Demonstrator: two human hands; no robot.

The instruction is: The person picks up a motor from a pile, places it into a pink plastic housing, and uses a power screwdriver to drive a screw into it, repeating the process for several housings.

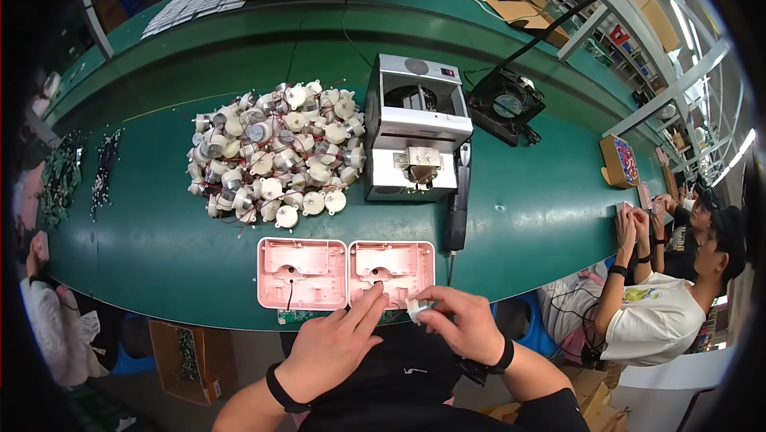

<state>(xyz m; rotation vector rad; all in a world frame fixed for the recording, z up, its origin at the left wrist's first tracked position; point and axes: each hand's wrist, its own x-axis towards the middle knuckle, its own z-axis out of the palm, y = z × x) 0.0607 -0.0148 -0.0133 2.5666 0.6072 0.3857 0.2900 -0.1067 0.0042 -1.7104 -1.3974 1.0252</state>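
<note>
Two pink trays (302, 272) lie side by side at the near edge of the green table (159, 224). The left hand (331, 348), fingers extended, rests fingertips on the right tray (392, 271). The right hand (463, 324) pinches one small white motor (419, 309) just beside it. A heap of motors (275, 153), too many to count, lies farther off, left of one grey machine (416, 129).

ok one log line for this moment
left hand: fingers on right pink housing | right hand: holds small white motor | motor pile: behind
</note>
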